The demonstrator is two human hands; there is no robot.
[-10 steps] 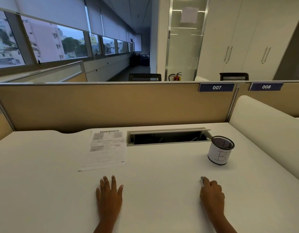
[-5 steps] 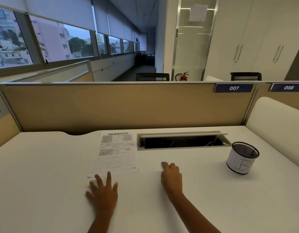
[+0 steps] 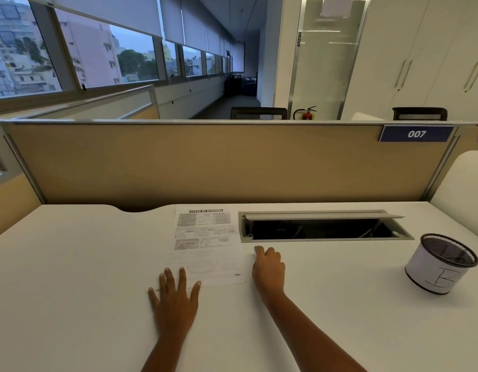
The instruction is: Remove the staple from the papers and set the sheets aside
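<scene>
We see the printed white papers (image 3: pixel 205 245) lying flat on the white tabletop (image 3: pixel 71 264), at abt 12 o'clock from our left hand (image 3: pixel 174 299), their top edge near the tan partition panel (image 3: pixel 205 162). Left hand rests palm-down w/ fingers (image 3: pixel 182 276) spread apart, the tips overlapping the papers' near edge, holding nothing. Our right hand (image 3: pixel 268 268) sits at the papers' right edge, abt 3 o'clock of the sheet, its fingers curled together around a small grey item (image 3: pixel 258 249) that pokes out at the tip; too hidden to say what it is. The staple can't be made out. At 12 o'clock from the right hand is the open grey cable tray slot (image 3: pixel 326 229). Well apart, at 3 o'clock, stands a black mesh cup wrapped in white paper marked "B" (image 3: pixel 442 264).
</scene>
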